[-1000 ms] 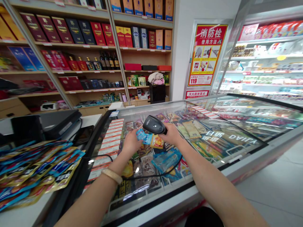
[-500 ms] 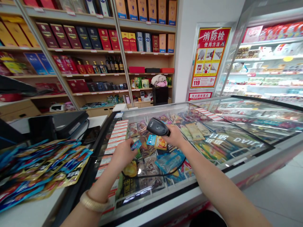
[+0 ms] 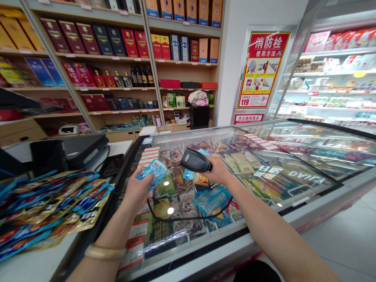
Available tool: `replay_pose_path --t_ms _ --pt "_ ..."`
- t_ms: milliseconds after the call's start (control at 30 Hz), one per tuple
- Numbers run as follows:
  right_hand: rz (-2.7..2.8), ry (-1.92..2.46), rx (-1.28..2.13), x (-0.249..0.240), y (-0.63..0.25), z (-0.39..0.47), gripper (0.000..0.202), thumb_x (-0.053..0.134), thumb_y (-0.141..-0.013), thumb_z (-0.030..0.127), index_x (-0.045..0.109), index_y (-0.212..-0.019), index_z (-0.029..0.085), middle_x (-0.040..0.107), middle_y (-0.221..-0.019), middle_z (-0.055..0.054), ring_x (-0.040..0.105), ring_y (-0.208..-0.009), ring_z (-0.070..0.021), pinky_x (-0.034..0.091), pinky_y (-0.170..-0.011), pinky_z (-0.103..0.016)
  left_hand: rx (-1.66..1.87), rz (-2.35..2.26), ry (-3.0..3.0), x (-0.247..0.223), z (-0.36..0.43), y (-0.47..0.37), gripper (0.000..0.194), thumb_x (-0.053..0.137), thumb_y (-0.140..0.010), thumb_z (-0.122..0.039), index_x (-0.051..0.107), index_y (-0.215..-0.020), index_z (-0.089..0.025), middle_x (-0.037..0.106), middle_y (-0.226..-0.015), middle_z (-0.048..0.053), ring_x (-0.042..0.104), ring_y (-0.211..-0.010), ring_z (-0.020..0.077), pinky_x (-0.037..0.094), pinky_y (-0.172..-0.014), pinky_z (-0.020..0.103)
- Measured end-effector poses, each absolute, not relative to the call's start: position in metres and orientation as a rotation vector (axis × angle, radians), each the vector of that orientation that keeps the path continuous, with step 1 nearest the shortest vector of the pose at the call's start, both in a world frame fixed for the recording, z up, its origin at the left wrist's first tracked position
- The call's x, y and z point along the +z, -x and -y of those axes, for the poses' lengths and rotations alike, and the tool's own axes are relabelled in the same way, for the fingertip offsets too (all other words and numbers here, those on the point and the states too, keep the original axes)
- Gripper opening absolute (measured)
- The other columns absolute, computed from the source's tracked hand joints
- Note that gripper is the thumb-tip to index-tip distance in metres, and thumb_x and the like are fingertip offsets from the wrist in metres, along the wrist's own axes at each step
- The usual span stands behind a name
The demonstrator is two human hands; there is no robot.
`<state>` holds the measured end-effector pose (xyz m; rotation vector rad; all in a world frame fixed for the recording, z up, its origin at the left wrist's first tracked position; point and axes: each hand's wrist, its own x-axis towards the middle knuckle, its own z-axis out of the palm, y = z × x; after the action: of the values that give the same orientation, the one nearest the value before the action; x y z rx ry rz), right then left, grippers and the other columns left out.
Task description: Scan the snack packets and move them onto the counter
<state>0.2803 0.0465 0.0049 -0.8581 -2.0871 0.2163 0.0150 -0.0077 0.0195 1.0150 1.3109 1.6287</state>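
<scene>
The left hand point(image 3: 136, 190) pinches a blue packet point(image 3: 158, 170); the right hand point(image 3: 219, 170) curls round the scanner point(image 3: 194, 160). Best hold the packet flat, fingers off its lines

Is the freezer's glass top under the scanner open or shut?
Shut: the glass top covers the packs, with light reflections across it.

Freezer glass point(image 3: 179, 244): white glare spots, six o'clock.
Chiller point(image 3: 337, 84): bright, washed out, two o'clock.
Packets point(image 3: 44, 213): softly blurred, eight o'clock.

Glossy plastic over smooth glass

The packet point(image 3: 153, 174) is shiny blue plastic; the scanner point(image 3: 194, 160), smooth dark plastic; the freezer lid point(image 3: 188, 243), reflective glass; the shelves point(image 3: 188, 65), wood-look; the bracelet point(image 3: 105, 252), gold-toned and ribbed.
</scene>
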Motion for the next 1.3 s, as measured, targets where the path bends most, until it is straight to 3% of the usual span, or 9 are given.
replay_pose_path --t_ms 233,800,1300 --pt "2.294 0.862 0.167 0.012 -0.278 -0.037 0.019 0.068 -0.071 0.027 0.066 -0.088 0.021 0.07 -0.083 -0.003 0.064 -0.076 -0.0192 0.044 -0.069 -0.025 1.576 -1.503 -1.301 0.02 0.006 -0.003 0.038 0.065 -0.053 -0.033 0.052 -0.087 -0.021 0.059 -0.071 -0.005 0.055 -0.064 0.0122 0.047 -0.065 0.024" --pt "2.426 0.83 0.101 0.014 -0.273 -0.033 0.017 0.071 -0.07 0.027 0.066 -0.086 0.022 0.072 -0.08 -0.003 0.066 -0.077 -0.0199 0.04 -0.065 -0.024 1.389 -1.646 -1.381 0.031 0.013 -0.002 0.03 0.061 -0.051 -0.029 0.055 -0.079 -0.021 0.057 -0.06 -0.005 0.054 -0.058 0.0141 0.046 -0.054 0.024" --pt "2.417 0.822 0.129 0.014 -0.272 -0.032 0.016 0.07 -0.071 0.026 0.066 -0.085 0.022 0.072 -0.079 -0.003 0.066 -0.076 -0.0199 0.04 -0.065 -0.024 1.371 -1.678 -1.448 0.021 0.008 0.004 0.033 0.061 -0.052 -0.031 0.059 -0.082 -0.018 0.063 -0.065 -0.002 0.057 -0.061 0.0153 0.047 -0.061 0.027"
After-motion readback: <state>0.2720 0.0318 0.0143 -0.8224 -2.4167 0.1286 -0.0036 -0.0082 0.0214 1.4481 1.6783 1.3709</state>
